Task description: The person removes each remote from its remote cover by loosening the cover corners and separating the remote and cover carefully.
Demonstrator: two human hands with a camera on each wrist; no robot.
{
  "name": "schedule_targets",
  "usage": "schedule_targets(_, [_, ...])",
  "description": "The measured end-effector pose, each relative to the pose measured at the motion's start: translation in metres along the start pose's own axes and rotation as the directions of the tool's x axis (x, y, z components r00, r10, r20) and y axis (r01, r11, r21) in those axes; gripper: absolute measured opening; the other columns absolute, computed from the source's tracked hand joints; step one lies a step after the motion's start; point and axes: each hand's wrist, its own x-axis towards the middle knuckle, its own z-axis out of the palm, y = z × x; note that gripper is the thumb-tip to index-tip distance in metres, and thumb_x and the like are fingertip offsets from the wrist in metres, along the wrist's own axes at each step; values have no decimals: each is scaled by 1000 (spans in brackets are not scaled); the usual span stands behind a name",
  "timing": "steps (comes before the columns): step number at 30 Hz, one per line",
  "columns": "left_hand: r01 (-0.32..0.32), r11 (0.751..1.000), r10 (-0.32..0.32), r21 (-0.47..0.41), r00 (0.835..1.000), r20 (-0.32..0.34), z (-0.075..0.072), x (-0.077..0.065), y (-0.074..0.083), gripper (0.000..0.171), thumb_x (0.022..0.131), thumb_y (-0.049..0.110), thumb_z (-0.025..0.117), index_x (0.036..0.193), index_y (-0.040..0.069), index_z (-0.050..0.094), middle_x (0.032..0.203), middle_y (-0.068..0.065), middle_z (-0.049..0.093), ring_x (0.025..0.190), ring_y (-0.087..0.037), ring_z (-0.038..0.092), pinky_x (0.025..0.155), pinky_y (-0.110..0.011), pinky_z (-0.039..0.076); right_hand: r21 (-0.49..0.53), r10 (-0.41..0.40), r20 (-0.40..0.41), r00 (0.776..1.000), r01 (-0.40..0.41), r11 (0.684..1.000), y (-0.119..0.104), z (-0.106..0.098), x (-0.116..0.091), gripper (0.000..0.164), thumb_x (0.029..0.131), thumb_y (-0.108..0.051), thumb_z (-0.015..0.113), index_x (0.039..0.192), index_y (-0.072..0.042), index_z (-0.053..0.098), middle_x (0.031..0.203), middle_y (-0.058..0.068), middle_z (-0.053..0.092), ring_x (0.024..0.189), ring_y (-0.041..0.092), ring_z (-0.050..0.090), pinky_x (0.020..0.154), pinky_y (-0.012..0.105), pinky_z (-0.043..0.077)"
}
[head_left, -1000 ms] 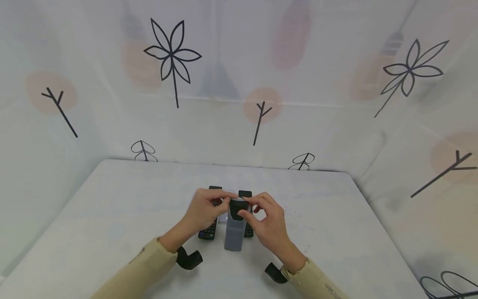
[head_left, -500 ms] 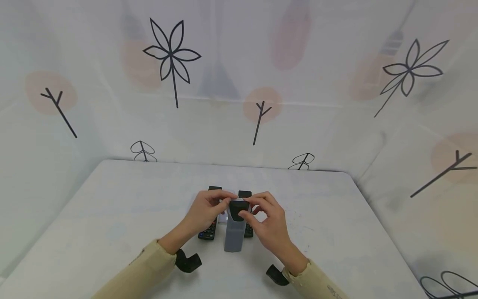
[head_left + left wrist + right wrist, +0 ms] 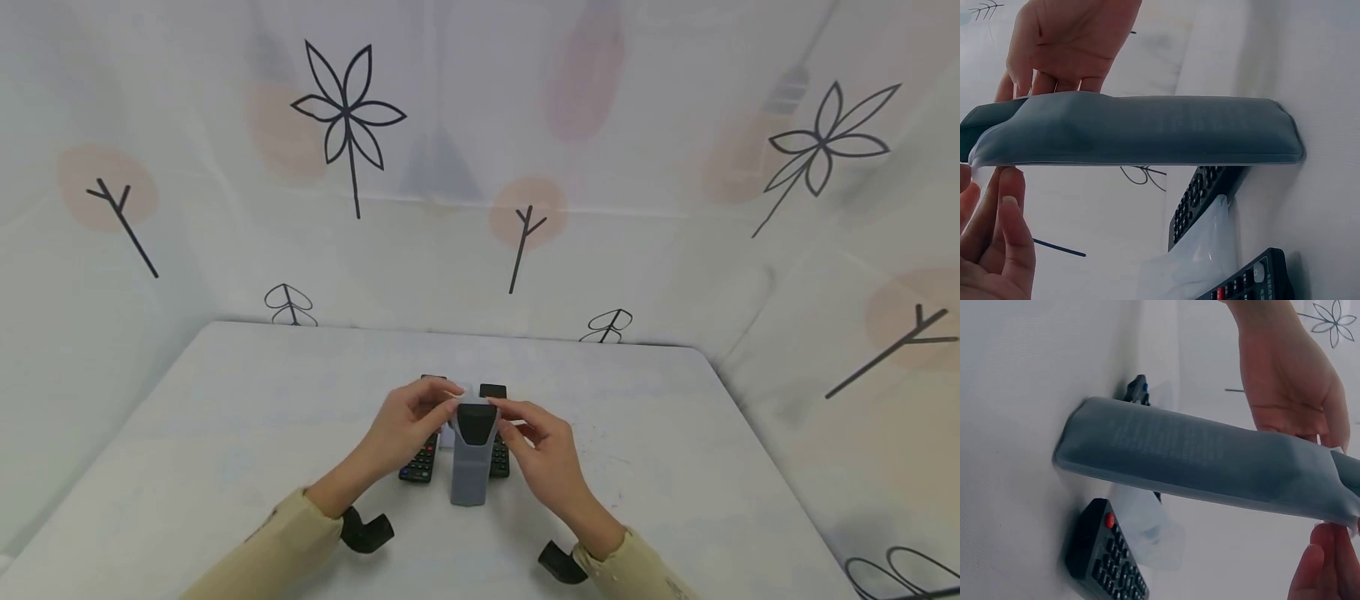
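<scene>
A long grey translucent plastic sleeve [image 3: 470, 475] stands upright at the table's middle. Inside it is a dark, remote-like body, whose black end [image 3: 476, 423] shows at the top; faint rows of marks show through in the right wrist view. My left hand [image 3: 401, 425] pinches the sleeve's top rim on the left. On the right, my right hand [image 3: 547, 450] pinches the opposite rim between thumb and fingers. In the left wrist view the sleeve [image 3: 1147, 128] runs between both hands, its lower end at or near the table. Some fingertips are hidden behind it.
Two black remote controls lie behind the sleeve, one on the left [image 3: 420, 467] and one on the right [image 3: 500, 458]. A clear plastic bag [image 3: 1200, 250] lies between them. Black wrist mounts [image 3: 367, 532] hang under the forearms. A patterned cloth wall [image 3: 420, 250] rises past the table [image 3: 225, 417].
My right thumb has moved off the black end to the sleeve's right side. My left hand has shifted slightly left, and the hands are a little farther apart.
</scene>
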Motion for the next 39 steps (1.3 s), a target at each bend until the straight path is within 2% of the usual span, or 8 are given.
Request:
schedule_targets(3, [5,1000,-5,-20,1000,5,-1,-2,0,14,100,13,61,113,8,61,93,-3,68,81,-31,66,72,-34,55,-28,9,-19,1000,-9,1000,1,1,0,29,95,-1,64,122,-10,70,112,2,71,97,18,65,80,31,55])
schedule_targets(5, [17,999,-17,-35,1000,13,-2,-5,1,11,100,13,61,110,8,60,92,-4,67,82,-29,67,73,-34,55,-31,11,-31,999,-12,999,1,1,0,29,95,0,65,121,-10,70,109,1,71,96,18,66,79,31,56])
schedule_targets(12, [44,997,-43,-59,999,24,-3,-11,5,15,97,13,66,111,9,62,100,-5,67,87,-20,67,79,-30,55,-47,64,-61,996,-67,997,-4,0,-1,28,92,0,69,117,-12,73,102,-4,71,94,22,66,76,29,56])
schedule_targets(21, [74,994,-72,-84,997,22,-1,-12,10,16,97,14,67,111,7,66,103,-7,66,90,-22,66,81,-30,55,18,127,-37,991,-127,992,-11,-2,0,27,91,-1,70,116,-10,74,101,0,70,96,24,64,76,28,57])
schedule_targets(25, [84,994,-83,-66,996,16,-2,-12,11,16,97,13,67,111,7,67,105,-6,66,95,-21,66,83,-29,55,19,136,-32,990,-136,991,-13,-2,0,28,90,2,70,116,-8,73,100,1,69,94,24,65,77,28,57])
schedule_targets(30, [78,995,-76,-66,997,23,-2,-10,10,17,96,12,68,112,7,68,108,-6,66,97,-20,65,84,-32,55,7,134,-35,990,-133,991,-11,-3,1,33,87,10,69,115,-7,74,96,2,67,87,21,64,76,28,57])
schedule_targets(34, [74,994,-71,-85,996,45,-3,-9,8,18,94,9,69,112,6,70,107,-6,68,92,-20,65,78,-37,57,-14,128,-38,991,-129,992,-8,-2,3,35,87,12,69,114,-8,75,95,1,67,81,18,63,74,27,57])
schedule_targets(39, [43,998,-41,-54,998,38,-4,-8,8,18,92,6,69,110,7,73,104,-4,69,86,-19,64,75,-35,56,-15,114,-36,993,-115,993,-8,-2,3,35,87,12,68,115,-8,74,96,1,67,83,18,62,75,27,56])
